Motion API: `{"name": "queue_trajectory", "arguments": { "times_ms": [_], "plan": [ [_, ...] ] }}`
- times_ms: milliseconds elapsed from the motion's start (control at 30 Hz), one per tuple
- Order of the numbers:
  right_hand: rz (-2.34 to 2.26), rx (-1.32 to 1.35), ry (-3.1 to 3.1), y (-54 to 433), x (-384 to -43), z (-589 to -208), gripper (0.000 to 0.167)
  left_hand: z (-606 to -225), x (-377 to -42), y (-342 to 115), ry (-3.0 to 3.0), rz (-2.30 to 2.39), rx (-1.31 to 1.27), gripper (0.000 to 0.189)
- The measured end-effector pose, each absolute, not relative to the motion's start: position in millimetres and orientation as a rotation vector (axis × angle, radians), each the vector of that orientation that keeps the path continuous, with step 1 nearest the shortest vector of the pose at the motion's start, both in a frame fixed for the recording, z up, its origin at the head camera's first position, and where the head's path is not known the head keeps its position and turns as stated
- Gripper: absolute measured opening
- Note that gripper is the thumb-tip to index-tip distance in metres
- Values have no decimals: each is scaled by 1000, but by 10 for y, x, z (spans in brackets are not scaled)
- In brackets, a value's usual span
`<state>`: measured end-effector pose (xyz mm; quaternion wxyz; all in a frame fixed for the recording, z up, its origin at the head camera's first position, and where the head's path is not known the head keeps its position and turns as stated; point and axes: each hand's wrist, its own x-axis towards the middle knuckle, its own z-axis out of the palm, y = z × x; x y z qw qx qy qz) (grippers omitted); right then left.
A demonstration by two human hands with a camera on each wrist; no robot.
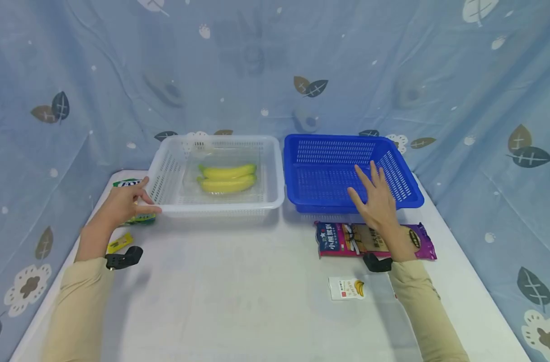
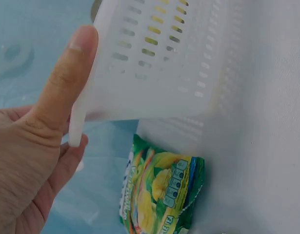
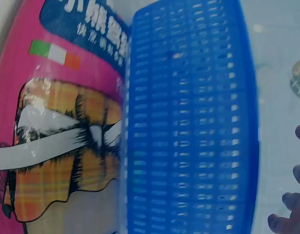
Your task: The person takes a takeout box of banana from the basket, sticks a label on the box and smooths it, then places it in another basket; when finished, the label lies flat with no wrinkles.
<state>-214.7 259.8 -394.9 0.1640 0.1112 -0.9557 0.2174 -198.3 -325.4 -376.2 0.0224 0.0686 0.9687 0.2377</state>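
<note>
I have the white basket [image 1: 220, 206] at eleven o'clock; its thin, perforated plastic looks light and slightly springy, best held by the rim. The blue basket [image 1: 325, 173] at one o'clock should handle alike. My right hand [image 1: 378, 203] is spread at its near side, gripping nothing (contact, I can't tell). My left hand [image 1: 123, 201] pinches the white rim's eight-o'clock corner. The bananas [image 1: 227, 185] inside might slide if tilted.
</note>
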Motion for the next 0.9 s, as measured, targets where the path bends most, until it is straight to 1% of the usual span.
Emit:
{"name": "queue_trajectory", "arguments": {
  "times_ms": [167, 367, 467, 700, 800, 900],
  "plan": [
    [665, 335, -2681, 2537, -2095, -3848, 63, -3722, -1990, -3205, 3033, 692, 209, 28],
    [872, 380, -2597, 2441, -2067, -3775, 58, -3690, -2003, -3173, 2976, 665, 151, 32],
    [1030, 385, -2567, 2377, -2041, -3724, 57, -3682, -2003, -3170, 2964, 659, 142, 35],
    [1487, 356, -2554, 2267, -1983, -3560, 59, -3675, -1997, -3190, 2980, 639, 161, 37],
    [1727, 316, -2556, 2223, -1967, -3476, 60, -3676, -1993, -3192, 2978, 639, 151, 34],
    [2025, 219, -2518, 2168, -1956, -3393, 63, -3683, -1992, -3199, 2969, 641, 142, 38]
  ]
}}
